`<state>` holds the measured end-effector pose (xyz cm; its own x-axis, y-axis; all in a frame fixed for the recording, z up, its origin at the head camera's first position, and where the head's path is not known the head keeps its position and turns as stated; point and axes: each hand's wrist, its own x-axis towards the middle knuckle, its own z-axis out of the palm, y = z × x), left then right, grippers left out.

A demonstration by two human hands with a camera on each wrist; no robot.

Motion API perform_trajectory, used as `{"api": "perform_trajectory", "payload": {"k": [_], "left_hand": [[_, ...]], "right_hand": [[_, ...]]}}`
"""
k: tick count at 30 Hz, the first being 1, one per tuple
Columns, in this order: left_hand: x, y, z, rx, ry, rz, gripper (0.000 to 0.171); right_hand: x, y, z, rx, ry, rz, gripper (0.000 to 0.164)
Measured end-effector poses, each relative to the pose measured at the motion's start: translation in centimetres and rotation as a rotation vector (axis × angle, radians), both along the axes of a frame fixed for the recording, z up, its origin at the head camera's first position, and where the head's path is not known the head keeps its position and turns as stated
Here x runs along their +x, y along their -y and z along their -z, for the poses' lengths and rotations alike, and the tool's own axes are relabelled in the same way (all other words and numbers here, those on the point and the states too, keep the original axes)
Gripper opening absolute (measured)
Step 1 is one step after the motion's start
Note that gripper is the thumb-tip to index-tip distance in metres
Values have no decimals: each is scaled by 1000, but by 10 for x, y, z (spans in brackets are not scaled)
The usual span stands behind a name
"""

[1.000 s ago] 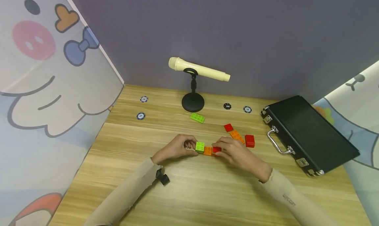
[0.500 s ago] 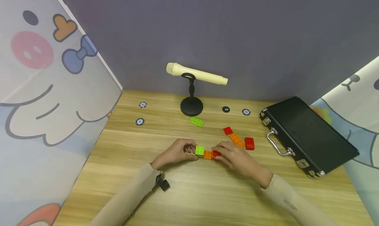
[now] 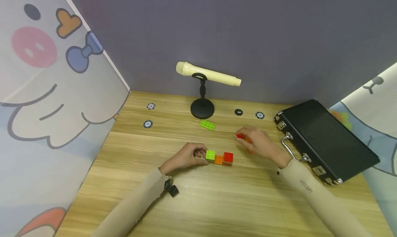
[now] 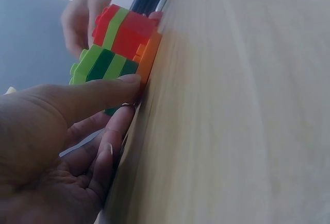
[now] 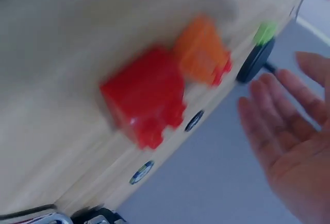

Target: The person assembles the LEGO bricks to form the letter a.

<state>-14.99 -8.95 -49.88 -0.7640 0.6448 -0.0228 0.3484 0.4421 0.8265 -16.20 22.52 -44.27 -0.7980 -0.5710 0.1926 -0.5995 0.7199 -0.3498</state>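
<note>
While your left hand (image 3: 186, 156) pinches the green end of the brick row (image 3: 219, 157) at mid-table, its long axis runs left to right. From the left wrist, only that end is held, so the row could swivel. From the right wrist, your right hand (image 5: 289, 131) hovers spread above loose bricks (image 5: 170, 87).

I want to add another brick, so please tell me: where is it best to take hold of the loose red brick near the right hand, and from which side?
Probably pinch the red brick by two opposite flat side walls, coming down from above. It lies studs-up on the table, beside the orange plate, so avoid the side facing that. The right hand is open above it.
</note>
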Motion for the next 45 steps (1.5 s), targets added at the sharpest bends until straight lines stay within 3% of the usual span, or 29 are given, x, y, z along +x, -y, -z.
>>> {"api": "perform_trajectory", "payload": {"k": [4, 9, 18, 24, 30, 35, 42, 45], "left_hand": [[-1, 0, 0, 2, -1, 0, 28], [0, -2, 0, -3, 8, 2, 28], [3, -2, 0, -7, -5, -6, 28], [2, -1, -1, -4, -14, -13, 28], [4, 0, 0, -3, -14, -10, 28], [6, 0, -1, -8, -7, -17, 28], [7, 0, -1, -11, -6, -19, 27], [5, -1, 0, -2, -16, -13, 27]], "right_hand": [[-24, -7, -1, 58, 119, 84, 25], [-37, -7, 2, 135, 195, 98, 24], [-50, -12, 11, 94, 103, 116, 25], [-51, -14, 11, 141, 145, 62, 31], [-52, -14, 14, 155, 150, 80, 31], [-43, -8, 7, 152, 67, 73, 30], [-5, 21, -21, 122, -152, -37, 30], [10, 36, -27, 101, -194, -91, 29]]}}
